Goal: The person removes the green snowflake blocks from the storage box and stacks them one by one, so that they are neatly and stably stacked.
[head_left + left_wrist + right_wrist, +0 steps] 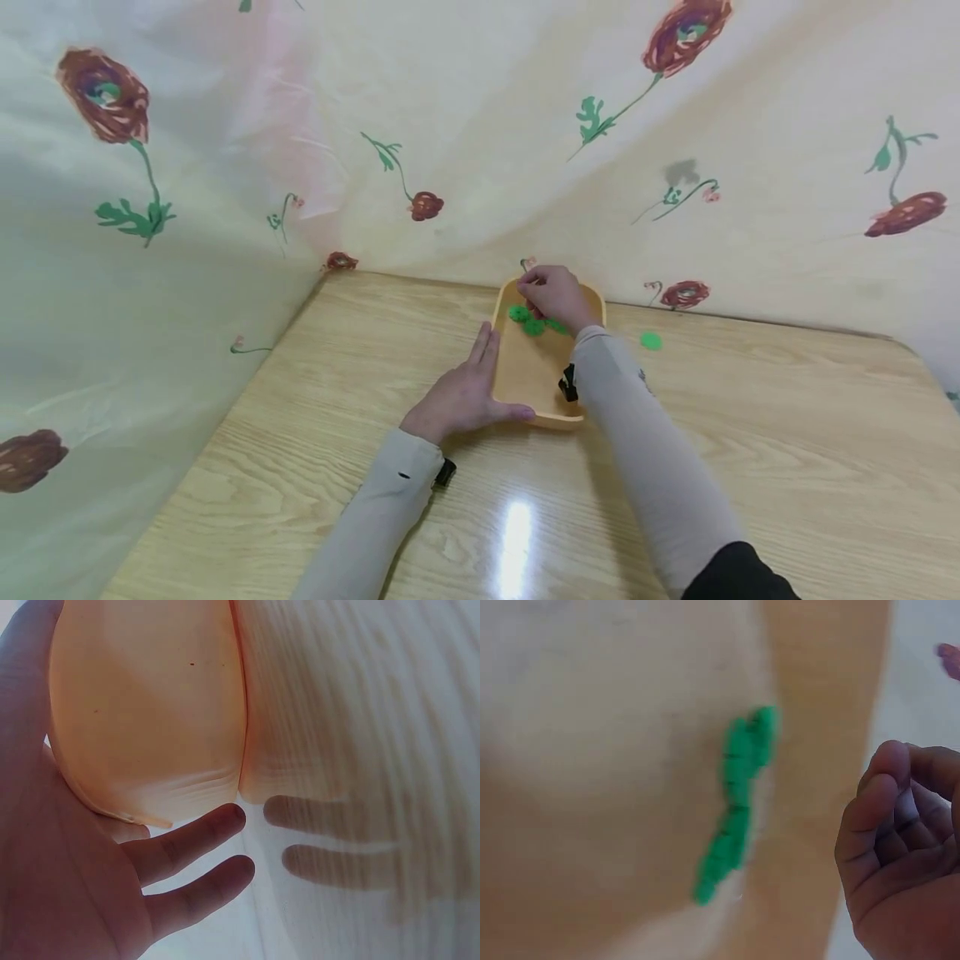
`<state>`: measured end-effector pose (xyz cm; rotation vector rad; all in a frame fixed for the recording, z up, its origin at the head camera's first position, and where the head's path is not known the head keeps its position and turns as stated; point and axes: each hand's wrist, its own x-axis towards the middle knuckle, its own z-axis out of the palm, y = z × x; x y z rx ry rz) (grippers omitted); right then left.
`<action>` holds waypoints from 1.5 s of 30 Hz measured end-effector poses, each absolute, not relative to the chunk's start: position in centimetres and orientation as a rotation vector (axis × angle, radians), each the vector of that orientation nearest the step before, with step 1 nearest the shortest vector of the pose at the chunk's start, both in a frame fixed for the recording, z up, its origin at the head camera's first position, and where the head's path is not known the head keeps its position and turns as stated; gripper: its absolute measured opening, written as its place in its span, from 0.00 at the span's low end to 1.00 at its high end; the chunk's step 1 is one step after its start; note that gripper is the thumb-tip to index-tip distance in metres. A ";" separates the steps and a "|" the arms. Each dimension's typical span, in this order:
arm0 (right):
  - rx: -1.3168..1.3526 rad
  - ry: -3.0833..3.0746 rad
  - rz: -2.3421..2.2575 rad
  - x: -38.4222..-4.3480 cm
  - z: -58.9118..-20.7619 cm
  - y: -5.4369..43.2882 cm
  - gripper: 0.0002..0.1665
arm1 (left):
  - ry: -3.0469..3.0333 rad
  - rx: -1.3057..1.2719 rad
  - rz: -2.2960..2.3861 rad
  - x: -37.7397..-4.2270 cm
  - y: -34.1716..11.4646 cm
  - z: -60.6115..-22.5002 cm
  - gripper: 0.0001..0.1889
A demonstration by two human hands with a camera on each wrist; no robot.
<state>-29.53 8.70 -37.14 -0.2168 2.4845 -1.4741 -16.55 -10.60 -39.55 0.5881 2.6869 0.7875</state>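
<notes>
A shallow orange tray [528, 367] lies on the table. My left hand [459, 400] spans its near left corner, fingers straight along the left side and thumb along the front rim. Seen from the left wrist, two fingers [196, 844] of that hand stretch past the tray. Over the tray's far end is my right hand [558, 296], with thumb and fingertips brought together and nothing visible between them. Several green discs [533, 327] sit below it; in the right wrist view these green pieces [736, 802] form an uneven row along the tray's inner side.
A single green disc [651, 341] lies on the wooden table [750, 417] to the right of the tray. A flowered cloth [480, 125] hangs behind the table and along its left side. Light glares off the table's near part.
</notes>
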 end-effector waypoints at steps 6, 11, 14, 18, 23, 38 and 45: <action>-0.251 2.627 -1.172 -29.8 -38.7 8.4 0.21 | 2.692 0.593 0.790 -16.5 -10.5 -39.6 0.70; -0.258 2.726 -0.958 -30.2 -39.5 8.4 0.27 | 2.694 0.598 0.797 -16.5 -10.5 -39.6 0.70; -0.272 2.741 -0.874 -30.5 -39.9 8.4 0.27 | 2.694 0.594 0.798 -16.5 -10.6 -39.5 0.70; -0.307 2.748 -0.771 -30.6 -40.2 8.1 0.22 | 2.693 0.582 0.796 -16.4 -10.7 -39.5 0.70; -0.325 2.733 -0.711 -30.7 -40.3 7.9 0.17 | 2.694 0.586 0.797 -16.3 -10.8 -39.7 0.69; -0.397 2.797 -0.686 -30.8 -40.2 7.7 0.12 | 2.692 0.583 0.809 -16.4 -10.7 -39.9 0.69; -0.390 2.840 -0.700 -30.9 -40.1 7.9 0.16 | 2.687 0.587 0.786 -16.5 -10.6 -39.9 0.69</action>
